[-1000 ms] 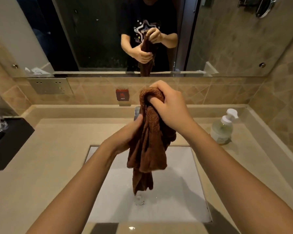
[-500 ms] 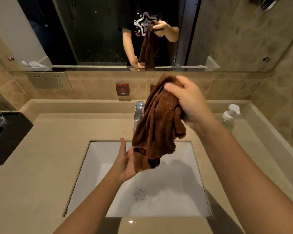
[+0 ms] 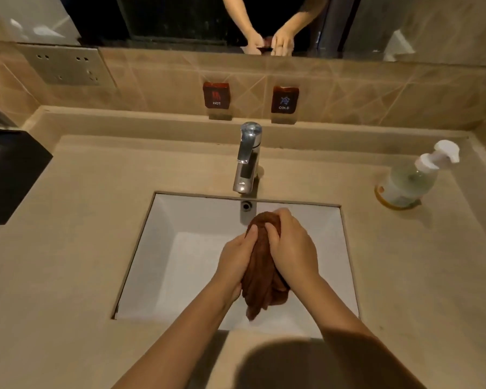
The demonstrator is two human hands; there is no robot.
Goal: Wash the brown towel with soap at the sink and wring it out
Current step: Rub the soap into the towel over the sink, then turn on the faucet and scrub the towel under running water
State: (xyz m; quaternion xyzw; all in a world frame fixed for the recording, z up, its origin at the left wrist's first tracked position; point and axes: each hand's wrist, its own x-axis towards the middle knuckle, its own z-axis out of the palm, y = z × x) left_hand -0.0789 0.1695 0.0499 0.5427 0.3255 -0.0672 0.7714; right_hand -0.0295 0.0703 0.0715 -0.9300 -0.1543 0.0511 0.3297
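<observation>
Squeezing the brown towel (image 3: 260, 265) with left hand (image 3: 236, 259) and right hand (image 3: 292, 252) clenched, a loose grip risks dripping beyond the sink (image 3: 163, 248).

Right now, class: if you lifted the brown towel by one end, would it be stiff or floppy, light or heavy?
Probably floppy: the brown towel bunches into folds between the left hand and right hand, its end drooping over the sink. Likely heavy for its size if soaked, though wetness isn't plain. Its fuzzy pile should resist slipping.

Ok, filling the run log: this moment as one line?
step: wring | left hand: grips towel | right hand: grips towel | where: over sink | soap bottle: on counter, right
</observation>
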